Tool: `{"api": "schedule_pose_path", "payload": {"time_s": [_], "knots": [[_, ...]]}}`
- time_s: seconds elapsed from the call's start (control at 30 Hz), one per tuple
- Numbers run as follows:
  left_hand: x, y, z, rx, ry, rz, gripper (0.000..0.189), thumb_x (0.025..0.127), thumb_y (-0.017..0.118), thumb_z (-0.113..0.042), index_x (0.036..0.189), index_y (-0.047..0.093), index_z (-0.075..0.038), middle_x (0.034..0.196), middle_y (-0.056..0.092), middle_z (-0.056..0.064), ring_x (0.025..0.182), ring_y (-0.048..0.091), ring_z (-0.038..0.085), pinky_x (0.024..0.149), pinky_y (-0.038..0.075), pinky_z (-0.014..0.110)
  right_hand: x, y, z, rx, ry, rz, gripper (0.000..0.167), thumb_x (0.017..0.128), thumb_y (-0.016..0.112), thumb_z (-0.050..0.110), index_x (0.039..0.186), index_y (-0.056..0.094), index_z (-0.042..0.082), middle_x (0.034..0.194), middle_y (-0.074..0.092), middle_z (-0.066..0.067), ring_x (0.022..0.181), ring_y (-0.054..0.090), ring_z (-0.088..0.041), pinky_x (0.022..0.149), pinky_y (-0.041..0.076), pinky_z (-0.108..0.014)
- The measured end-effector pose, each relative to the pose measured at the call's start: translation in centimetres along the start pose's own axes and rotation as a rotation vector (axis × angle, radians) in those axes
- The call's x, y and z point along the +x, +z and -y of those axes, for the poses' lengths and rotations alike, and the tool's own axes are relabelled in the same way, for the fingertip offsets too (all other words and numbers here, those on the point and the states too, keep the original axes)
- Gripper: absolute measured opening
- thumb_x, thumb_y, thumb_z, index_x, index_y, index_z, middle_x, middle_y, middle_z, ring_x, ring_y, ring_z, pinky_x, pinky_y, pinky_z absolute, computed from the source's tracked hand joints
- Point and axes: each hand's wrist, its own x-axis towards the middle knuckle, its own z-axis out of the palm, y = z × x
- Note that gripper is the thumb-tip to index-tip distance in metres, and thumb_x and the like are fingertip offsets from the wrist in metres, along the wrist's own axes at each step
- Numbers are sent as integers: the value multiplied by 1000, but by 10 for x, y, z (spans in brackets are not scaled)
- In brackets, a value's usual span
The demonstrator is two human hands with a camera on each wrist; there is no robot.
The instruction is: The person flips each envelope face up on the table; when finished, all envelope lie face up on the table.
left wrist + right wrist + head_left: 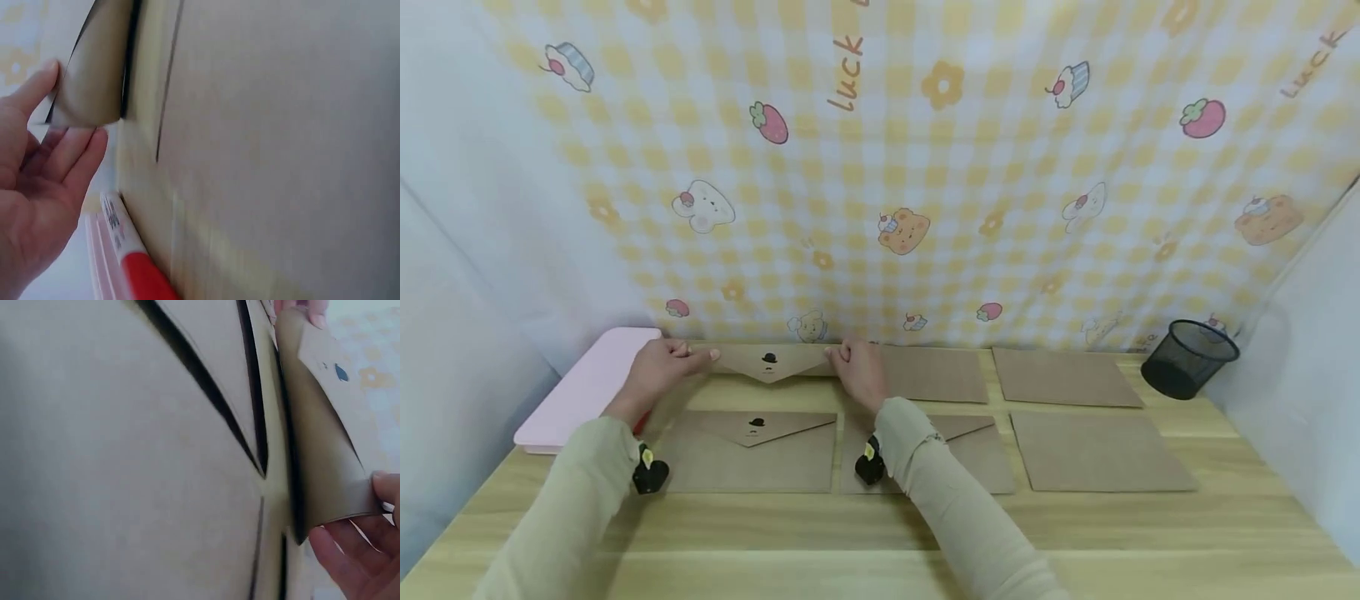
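Observation:
Both hands hold one brown kraft envelope (801, 358) in the back row at left, its pointed flap printed with a small black hat. My left hand (655, 373) pinches its left end between thumb and fingers; my right hand (861, 375) pinches the right end. In both wrist views the envelope's body (319, 450) bends in a curve, partly raised from the table. Nearer me lies another flapped envelope (715, 462) with the same hat. Beside it, a third flapped envelope (973, 467) is partly covered by my right forearm.
Three more brown envelopes lie right: one behind my right hand (936, 375), one back right (1063, 379), one front right (1101, 454). A black mesh cup (1187, 360) stands far right. At left are a pink box (587, 387) and a red-and-white marker (128, 240).

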Motion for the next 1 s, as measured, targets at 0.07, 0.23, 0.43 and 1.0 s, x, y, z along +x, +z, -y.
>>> {"api": "schedule_pose_path", "payload": {"time_s": [0.07, 0.23, 0.43, 1.0], "knots": [[-2, 2, -1, -5, -14, -42, 59, 83, 66, -47, 60, 26, -10, 56, 23, -2, 51, 26, 12, 50, 29, 29, -1, 1, 0, -7, -12, -35, 40, 91, 62, 23, 62, 37, 12, 53, 32, 3, 47, 33, -8, 52, 34, -20], [5, 10, -5, 23, 18, -89, 49, 86, 62, -48, 73, 58, -1, 78, 60, 8, 71, 47, 17, 64, 37, 30, -1, -1, -3, 38, -25, -97, 28, 91, 62, 21, 71, 46, 9, 64, 53, -1, 50, 40, -8, 47, 34, -20], [20, 12, -39, 76, 31, -195, 40, 89, 60, -39, 86, 65, 1, 91, 64, 16, 72, 51, 23, 66, 39, 33, 2, -11, -3, 139, 3, -117, 10, 91, 61, 13, 87, 55, 5, 80, 61, -9, 64, 56, -15, 55, 45, -24], [40, 6, -64, 358, 86, 30, 8, 86, 54, -7, 86, 53, 1, 92, 54, 22, 97, 40, 45, 85, 30, 60, 2, -15, 2, -261, 56, 181, 49, 85, 66, 6, 128, 43, 4, 129, 41, -17, 111, 49, -27, 92, 42, -35]]}}
